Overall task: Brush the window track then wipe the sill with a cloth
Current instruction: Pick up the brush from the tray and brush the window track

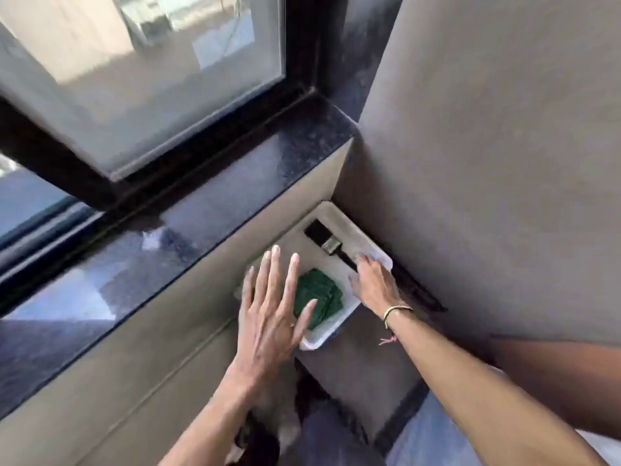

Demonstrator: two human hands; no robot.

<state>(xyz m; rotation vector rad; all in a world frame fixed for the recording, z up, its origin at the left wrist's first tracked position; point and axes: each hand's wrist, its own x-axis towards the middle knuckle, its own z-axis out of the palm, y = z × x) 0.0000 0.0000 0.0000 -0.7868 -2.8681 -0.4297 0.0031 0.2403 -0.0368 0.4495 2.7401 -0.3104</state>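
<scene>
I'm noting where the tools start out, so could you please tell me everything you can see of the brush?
The brush is a flat paintbrush-type tool with black bristles, a silvery metal band and a dark handle. It lies flat and diagonal in the white tray on the floor, in the corner below the dark sill, bristles toward the corner, handle toward the person. The right hand covers the handle's end and seems to touch it, not yet clearly gripping. The green cloth lies apart from it.

A dark green cloth (319,297) and a black brush (324,242) are seen in a white tray (369,245); the sill (208,203) is black, finely speckled; the wall (487,163) is grey.
</scene>
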